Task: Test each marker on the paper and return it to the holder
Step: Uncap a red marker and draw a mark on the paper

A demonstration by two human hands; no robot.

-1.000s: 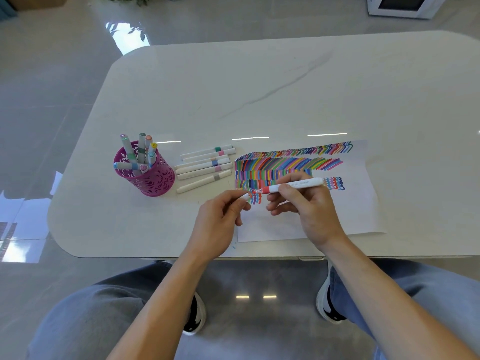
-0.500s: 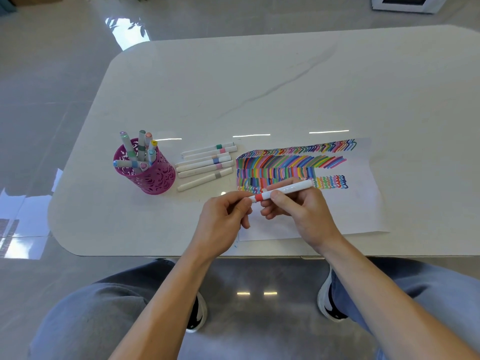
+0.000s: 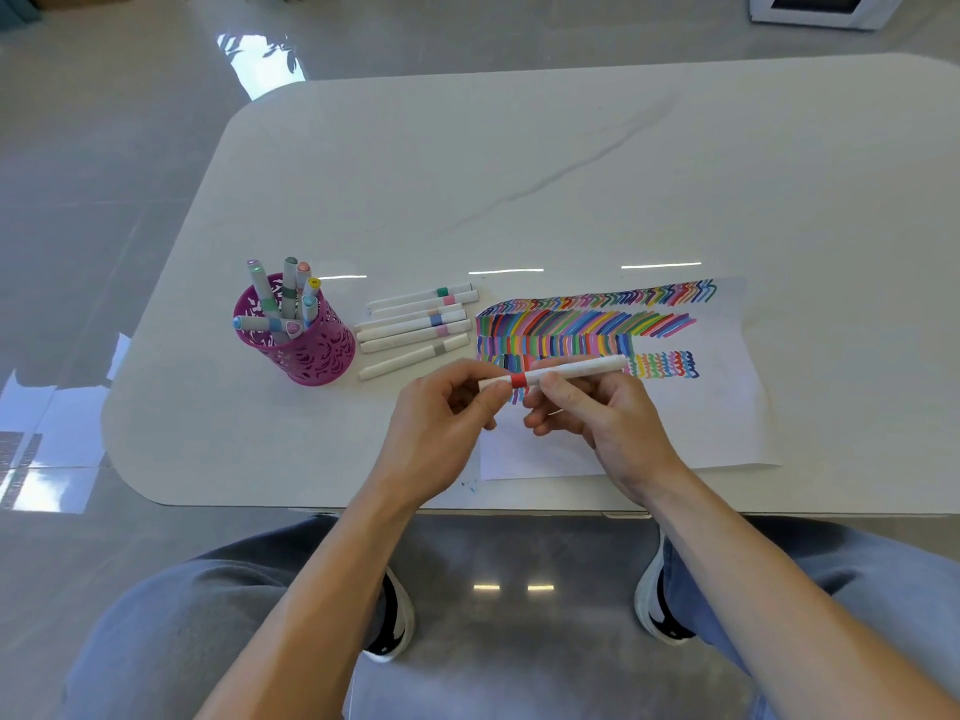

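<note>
A white marker with a red band (image 3: 566, 370) lies level between both hands, just above the paper's near left part. My right hand (image 3: 597, 413) grips its barrel, and my left hand (image 3: 441, 423) pinches the capped left end. The white paper (image 3: 691, 423) carries rows of coloured strokes and squiggles. A magenta mesh holder (image 3: 306, 350) stands to the left with several markers upright in it. Between holder and paper, several white markers (image 3: 415, 324) lie side by side on the table.
The white marble-look table (image 3: 571, 174) stretches far beyond the paper. Its near edge runs just under my wrists, with my knees and shoes below. A white appliance (image 3: 821, 7) stands on the floor at the top right.
The cap in my left hand has gone onto the marker's red end, closing it. Both hands drew together and shifted slightly toward me.
</note>
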